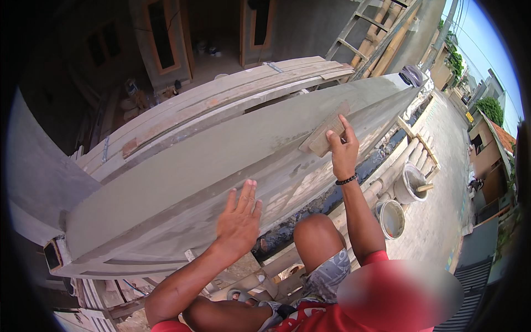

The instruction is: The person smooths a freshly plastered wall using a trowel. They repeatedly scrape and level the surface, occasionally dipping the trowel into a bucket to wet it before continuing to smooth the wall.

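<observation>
Rectangular float [316, 139] lay at the near edge of the long grey ledge [221, 149], right of its middle, and your right hand [344, 152] held it with thumb and forefinger reaching along it. Your left hand [240, 218] was empty, palm down and fingers slightly spread, by the ledge's front side; from this angle you could not tell whether it touched.

Along the ledge top, a smooth strip ran bare to the left of the float until it met a grey wall [47, 138]. To the right, the ledge narrowed toward a dark bundle [410, 76] sitting at its far end. Behind the ledge's back edge, long planks [204, 108] ran close alongside, with a ladder [354, 50] and upright bamboo poles [376, 36] leaning beyond their right end.

On your side, your bent knee [319, 235] stood between your forearms, below the ledge. Next to it ran a dark, wet channel [301, 217], then two buckets [410, 185] to your right, just beside bamboo lengths [425, 157], with the pale lane [451, 144] beyond.
</observation>
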Available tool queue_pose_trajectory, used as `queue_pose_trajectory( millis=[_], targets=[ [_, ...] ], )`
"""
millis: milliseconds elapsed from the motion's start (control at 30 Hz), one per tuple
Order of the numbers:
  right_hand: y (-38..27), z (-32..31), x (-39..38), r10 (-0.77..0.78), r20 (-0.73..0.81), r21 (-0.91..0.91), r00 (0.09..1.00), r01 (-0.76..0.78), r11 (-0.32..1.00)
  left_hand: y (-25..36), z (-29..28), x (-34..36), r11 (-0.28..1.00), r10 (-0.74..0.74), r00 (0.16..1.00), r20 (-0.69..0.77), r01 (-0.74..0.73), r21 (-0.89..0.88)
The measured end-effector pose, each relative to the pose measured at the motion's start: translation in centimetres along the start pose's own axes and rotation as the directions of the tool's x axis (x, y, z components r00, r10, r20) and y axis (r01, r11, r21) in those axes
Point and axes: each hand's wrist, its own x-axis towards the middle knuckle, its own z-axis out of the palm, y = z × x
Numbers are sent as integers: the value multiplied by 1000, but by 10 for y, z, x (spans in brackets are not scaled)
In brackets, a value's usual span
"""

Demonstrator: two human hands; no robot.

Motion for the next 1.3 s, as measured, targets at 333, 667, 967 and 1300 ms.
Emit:
queue_pose_trajectory(
  millis=[333, 667, 967, 1300],
  targets=[
    [-9, 5, -38, -120, -44, 34, 992, 122, 992, -2, -23, -37, 955, 30, 999, 29, -20, -294],
    [29, 10, -96, -223, 190, -224, 956, 263, 939, -3, -22, -61, 922, -5, 997, 80, 35, -386],
    [13, 52, -113, -426, 317, -259, 847, 509, 821, -4, -30, -64, 833, 109, 971, 214, 29, -553],
    [-34, 67, -80, -459, 122, -218, 880, 475, 853, -8, -34, -77, 830, 121, 949, 290, 64, -555]
  ],
)
